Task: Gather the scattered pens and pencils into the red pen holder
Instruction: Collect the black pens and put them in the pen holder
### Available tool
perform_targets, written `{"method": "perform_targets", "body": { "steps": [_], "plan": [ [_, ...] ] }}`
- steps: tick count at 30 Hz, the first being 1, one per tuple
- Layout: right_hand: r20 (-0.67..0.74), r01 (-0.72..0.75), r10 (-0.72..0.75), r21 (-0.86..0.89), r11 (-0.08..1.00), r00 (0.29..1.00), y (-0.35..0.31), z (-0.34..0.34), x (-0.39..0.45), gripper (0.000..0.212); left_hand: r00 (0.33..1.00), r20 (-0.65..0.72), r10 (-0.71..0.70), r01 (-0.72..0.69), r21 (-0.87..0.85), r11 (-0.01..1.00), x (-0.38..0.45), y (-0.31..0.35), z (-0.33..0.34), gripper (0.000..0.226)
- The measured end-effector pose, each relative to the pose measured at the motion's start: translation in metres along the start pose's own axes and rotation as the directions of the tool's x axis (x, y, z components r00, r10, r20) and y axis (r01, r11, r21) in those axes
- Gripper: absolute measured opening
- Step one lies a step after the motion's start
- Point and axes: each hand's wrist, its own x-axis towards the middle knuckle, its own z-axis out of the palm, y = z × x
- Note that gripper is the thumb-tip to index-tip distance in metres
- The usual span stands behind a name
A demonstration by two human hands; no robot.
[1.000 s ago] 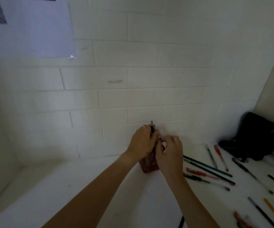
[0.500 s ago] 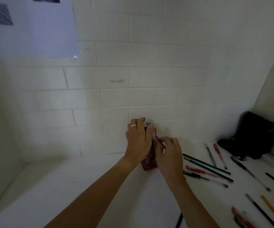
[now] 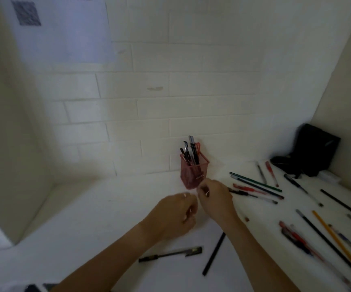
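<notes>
Head view: left hand [image 3: 175,216] and right hand [image 3: 215,199], blurred, seemingly empty, near pen holder [image 3: 193,175].

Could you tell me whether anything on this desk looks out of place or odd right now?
Only the expected clutter: many pens and pencils lie scattered on the desk, mostly right of the upright red pen holder. Nothing looks spilled or damaged.

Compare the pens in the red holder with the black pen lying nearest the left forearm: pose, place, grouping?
The pens in the red holder stand roughly upright, bunched together, leaning toward its left side; the black pen lies flat and alone on the white desk. The held pens sit at the back by the wall, inside the red holder; the black pen lies near the front, below the left hand. Neither is touched by a hand.
</notes>
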Motion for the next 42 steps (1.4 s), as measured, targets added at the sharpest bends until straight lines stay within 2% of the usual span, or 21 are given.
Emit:
{"method": "perform_targets", "body": {
  "steps": [3, 5, 7, 12, 17, 21, 24, 26, 28, 30, 32, 34, 35, 37, 39, 42],
  "plan": [
    [0.084, -0.064, 0.062, 0.015, 0.998, 0.995, 0.004, 0.002, -0.021, 0.009, 0.968, 0.236, -0.087, 0.072, 0.074, 0.995, -0.019, 0.009, 0.004, 0.028],
    [0.084, -0.084, 0.084, -0.011, 0.996, 0.993, 0.005, 0.001, -0.033, 0.009, 0.928, 0.341, -0.151, 0.127, 0.093, 0.988, -0.024, 0.015, 0.004, 0.039],
    [0.069, -0.080, 0.083, -0.045, 0.996, 0.994, 0.002, -0.001, -0.044, 0.009, 0.905, 0.388, -0.173, 0.134, 0.125, 0.983, -0.025, 0.022, 0.002, 0.042],
    [0.015, -0.108, 0.111, -0.135, 0.985, 0.994, -0.004, -0.008, -0.064, 0.008, 0.904, 0.373, -0.207, 0.190, 0.081, 0.978, -0.030, 0.040, -0.003, 0.033],
    [0.000, -0.133, 0.136, -0.205, 0.970, 0.991, -0.008, -0.011, -0.083, 0.009, 0.763, 0.599, -0.241, 0.187, 0.152, 0.971, -0.038, 0.047, -0.014, 0.050],
    [0.009, -0.148, 0.153, -0.217, 0.965, 0.988, -0.011, -0.010, -0.096, 0.006, 0.812, 0.502, -0.297, 0.227, 0.197, 0.954, -0.040, 0.049, -0.010, 0.027],
    [-0.086, -0.202, 0.186, -0.241, 0.949, 0.979, -0.014, -0.010, -0.107, 0.020, 0.840, 0.402, -0.365, 0.321, 0.174, 0.931, -0.038, 0.044, -0.006, 0.028],
    [-0.157, -0.298, 0.265, -0.256, 0.920, 0.952, -0.015, -0.011, -0.114, 0.028, 0.846, 0.333, -0.417, 0.409, 0.097, 0.907, -0.033, 0.044, -0.004, 0.034],
    [-0.135, -0.369, 0.344, -0.279, 0.887, 0.929, -0.015, -0.014, -0.118, 0.035, 0.829, 0.283, -0.482, 0.511, -0.033, 0.859, -0.026, 0.048, -0.002, 0.035],
    [-0.075, -0.382, 0.376, -0.250, 0.890, 0.924, -0.016, -0.018, -0.119, 0.040, 0.808, 0.264, -0.526, 0.577, -0.179, 0.797, -0.018, 0.053, 0.002, 0.025],
    [-0.045, -0.363, 0.361, -0.185, 0.913, 0.931, -0.019, -0.022, -0.120, 0.036, 0.783, 0.262, -0.564, 0.622, -0.318, 0.716, -0.012, 0.057, 0.006, 0.019],
    [-0.026, -0.367, 0.366, -0.006, 0.930, 0.930, -0.022, -0.027, -0.121, 0.032, 0.750, 0.297, -0.591, 0.658, -0.424, 0.622, -0.009, 0.061, 0.011, 0.034],
    [-0.011, -0.368, 0.371, 0.106, 0.924, 0.929, -0.023, -0.030, -0.122, 0.032, 0.744, 0.310, -0.592, 0.662, -0.463, 0.590, -0.008, 0.062, 0.013, 0.035],
    [-0.004, -0.352, 0.365, 0.256, 0.900, 0.931, -0.024, -0.035, -0.124, 0.028, 0.751, 0.329, -0.573, 0.647, -0.543, 0.535, -0.006, 0.065, 0.016, 0.021],
    [-0.013, -0.332, 0.353, 0.313, 0.890, 0.935, -0.023, -0.040, -0.125, 0.023, 0.772, 0.334, -0.541, 0.601, -0.660, 0.451, -0.006, 0.066, 0.016, 0.014],
    [-0.004, -0.313, 0.337, 0.357, 0.880, 0.941, -0.020, -0.044, -0.123, 0.019, 0.793, 0.374, -0.481, 0.546, -0.787, 0.288, -0.006, 0.067, 0.011, 0.024]
  ]
}}
